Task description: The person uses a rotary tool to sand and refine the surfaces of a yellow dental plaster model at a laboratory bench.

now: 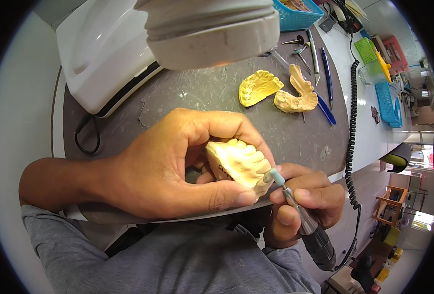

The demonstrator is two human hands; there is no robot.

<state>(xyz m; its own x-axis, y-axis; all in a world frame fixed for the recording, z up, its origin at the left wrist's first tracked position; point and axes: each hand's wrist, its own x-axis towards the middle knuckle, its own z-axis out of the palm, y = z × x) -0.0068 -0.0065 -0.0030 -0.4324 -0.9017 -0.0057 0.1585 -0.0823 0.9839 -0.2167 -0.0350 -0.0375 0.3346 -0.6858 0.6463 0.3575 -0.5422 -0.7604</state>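
Note:
My left hand [155, 176] is closed around a pale yellow dental cast [236, 164], teeth up, thumb along its front edge. In my right hand [325, 196] is a rotary handpiece [310, 230] with a metal nose and dark grip. Its pale teal rounded bit [277, 176] sits against the right end of the cast, where contact is partly hard to make out. Beyond my hands lie a yellow dental cast [258, 87] and a beige horseshoe-shaped cast [295, 100].
Above hangs a white nozzle [212, 39] beside a white machine [99, 59]. Several slim tools [327, 73], a blue basket [298, 15] and a coiled cord [352, 137] are on the bench [109, 137]. Coloured trays [388, 103] stand at the right, with furniture below.

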